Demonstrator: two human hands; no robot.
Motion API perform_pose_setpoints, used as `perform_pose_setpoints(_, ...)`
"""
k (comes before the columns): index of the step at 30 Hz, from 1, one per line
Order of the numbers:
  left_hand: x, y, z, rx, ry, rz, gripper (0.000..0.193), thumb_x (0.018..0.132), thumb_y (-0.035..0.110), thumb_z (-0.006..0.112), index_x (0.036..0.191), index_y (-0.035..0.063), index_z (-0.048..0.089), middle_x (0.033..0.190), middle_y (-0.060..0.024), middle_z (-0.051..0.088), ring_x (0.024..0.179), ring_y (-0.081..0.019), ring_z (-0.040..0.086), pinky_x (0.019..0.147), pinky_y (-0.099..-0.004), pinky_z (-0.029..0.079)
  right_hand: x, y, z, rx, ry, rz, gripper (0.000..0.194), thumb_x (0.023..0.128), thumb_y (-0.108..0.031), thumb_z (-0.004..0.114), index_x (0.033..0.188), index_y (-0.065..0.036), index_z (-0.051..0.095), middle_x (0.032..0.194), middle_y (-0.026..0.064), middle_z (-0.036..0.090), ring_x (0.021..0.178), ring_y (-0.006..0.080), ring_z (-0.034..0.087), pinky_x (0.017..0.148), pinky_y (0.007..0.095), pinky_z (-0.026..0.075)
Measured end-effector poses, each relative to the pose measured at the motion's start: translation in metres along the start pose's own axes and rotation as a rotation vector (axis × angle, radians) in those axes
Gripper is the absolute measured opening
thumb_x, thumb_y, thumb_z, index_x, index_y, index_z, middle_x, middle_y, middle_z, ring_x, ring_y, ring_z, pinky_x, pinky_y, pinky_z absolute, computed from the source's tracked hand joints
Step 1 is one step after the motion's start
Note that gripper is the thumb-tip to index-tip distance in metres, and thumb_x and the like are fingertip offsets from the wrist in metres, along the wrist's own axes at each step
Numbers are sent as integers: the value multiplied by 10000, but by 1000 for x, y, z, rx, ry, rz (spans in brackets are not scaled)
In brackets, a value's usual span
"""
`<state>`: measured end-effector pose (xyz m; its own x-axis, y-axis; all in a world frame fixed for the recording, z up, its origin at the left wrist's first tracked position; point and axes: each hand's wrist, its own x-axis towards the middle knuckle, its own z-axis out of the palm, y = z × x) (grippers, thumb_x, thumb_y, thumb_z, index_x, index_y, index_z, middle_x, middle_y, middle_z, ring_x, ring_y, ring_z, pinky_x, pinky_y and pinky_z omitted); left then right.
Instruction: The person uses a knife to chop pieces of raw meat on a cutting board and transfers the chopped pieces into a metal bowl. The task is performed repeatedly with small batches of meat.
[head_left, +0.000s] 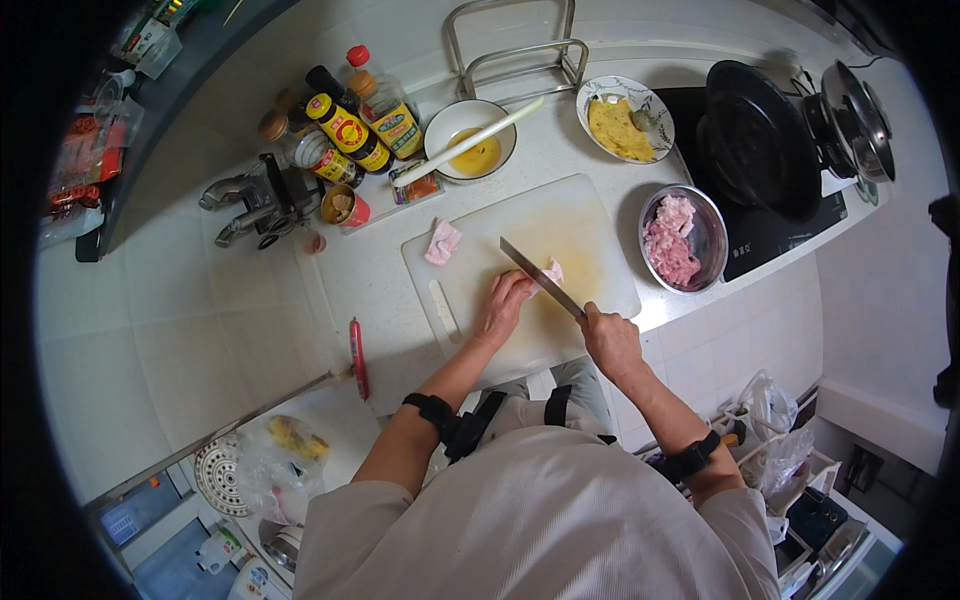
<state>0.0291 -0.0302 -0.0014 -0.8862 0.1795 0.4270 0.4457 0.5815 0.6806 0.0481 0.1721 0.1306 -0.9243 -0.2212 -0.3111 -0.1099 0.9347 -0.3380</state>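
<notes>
A white plastic cutting board (480, 232) lies before me. My right hand (611, 341) grips the handle of a kitchen knife (541, 279), its blade slanting over a piece of pale pink raw meat (553, 271). The fingers of my left hand (504, 304) hold that piece down, partly covering it. Another chunk of pale meat (443, 242) rests at the board's far left corner. To the right, a metal bowl (709, 251) holds pink minced meat (671, 251).
Behind the board are a white bowl (457, 120) of beaten egg with a pale stick across it, sauce bottles (349, 131) and a plate (652, 94) with yellow egg pancake. A black frying pan (761, 142) stands on the cooktop at right. A red-wrapped sausage (359, 360) lies left.
</notes>
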Motion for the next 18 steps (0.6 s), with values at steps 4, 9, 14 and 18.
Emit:
perform_pose_setpoints(4,-1,0,0,-26,2,-39,186,803,-6,653,983,28,621,1086,-114,592,997,-325,562,864,-415,480,-5,1,-2,3,40,-59,192,940,-233,556,908,-44,538,659,206,650,608,394,657,554,494,524)
perform_pose_setpoints(9,1,-1,0,-22,-4,-41,194,801,-20,642,991,12,620,1084,-112,593,998,-325,565,850,-412,490,2,-2,2,-37,3,-44,183,931,-215,561,907,-34,540,653,204,648,597,386,658,550,485,525)
perform_pose_setpoints(14,2,-1,-2,-38,-14,-49,193,801,-37,631,990,-1,622,1080,-122,591,995,-326,568,842,-410,496,7,-4,0,-29,-2,-60,159,925,-193,558,908,-36,538,643,203,646,592,382,659,546,487,523)
perform_pose_setpoints(18,1,-1,-1,-65,-8,-52,192,798,-39,636,987,-4,622,1076,-124,594,999,-325,571,845,-411,497,2,0,4,-43,-19,-18,161,926,-201,554,904,-43,536,640,202,646,593,382,661,551,483,528)
